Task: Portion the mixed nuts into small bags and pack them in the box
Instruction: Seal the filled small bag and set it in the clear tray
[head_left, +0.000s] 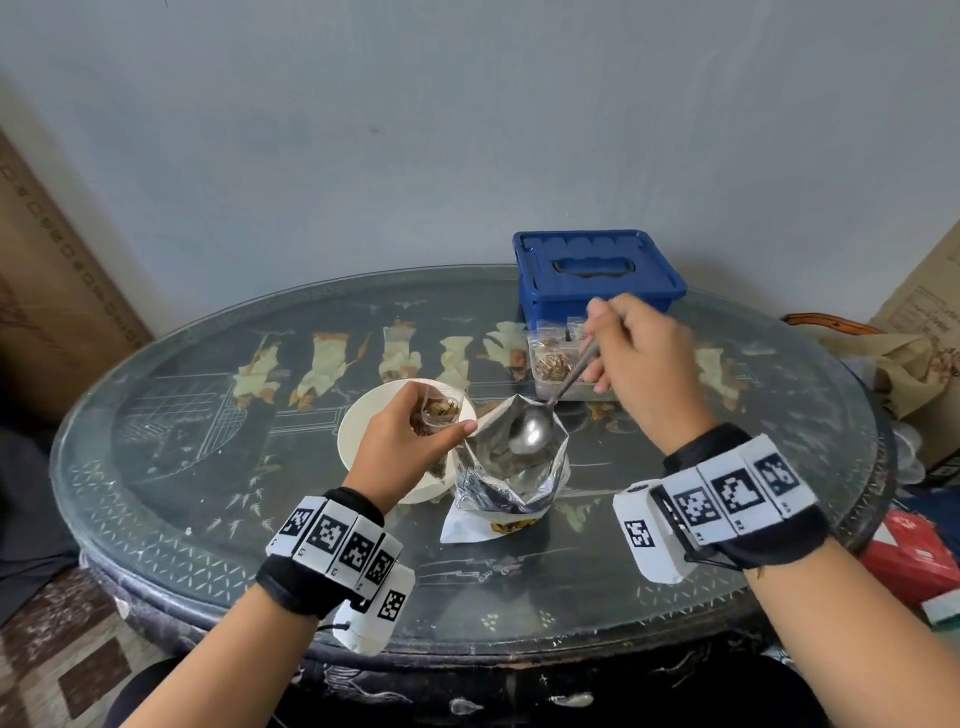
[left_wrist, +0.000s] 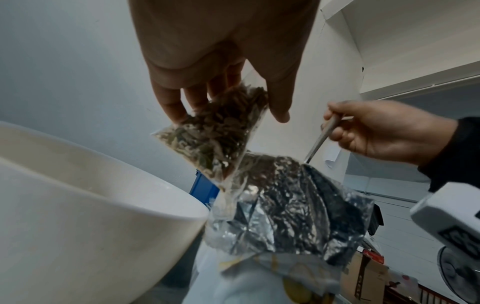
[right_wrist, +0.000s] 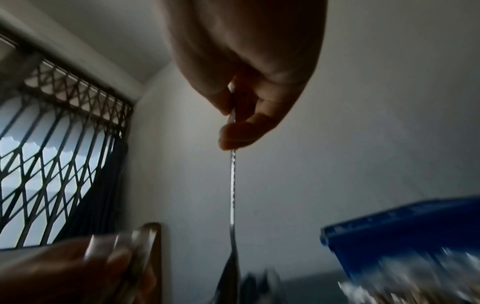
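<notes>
Small bag (head_left: 435, 411) of nuts sits pinched in the left hand (head_left: 402, 447) just left of the foil pouch (head_left: 511, 467); right hand (head_left: 641, 353) grips the spoon (head_left: 535, 428) inside it. Tilt it crossing over and nuts probably scatter on the table (head_left: 208, 467).

The right hand (right_wrist: 249, 67) is reaching down from the top of the view, pinching the thin handle of a metal spoon (right_wrist: 232, 185) between thumb and fingertips. The spoon is hanging almost straight down, its lower end fading into blurred dark shapes. Right of the spoon, a blue box (right_wrist: 405, 224) is showing at the lower edge, with a blurred silvery mass beneath it. Left of the spoon, the left hand (right_wrist: 59, 273) is holding something clear and blurred. Further left of the spoon, a barred window (right_wrist: 52, 164) is letting in daylight.
</notes>
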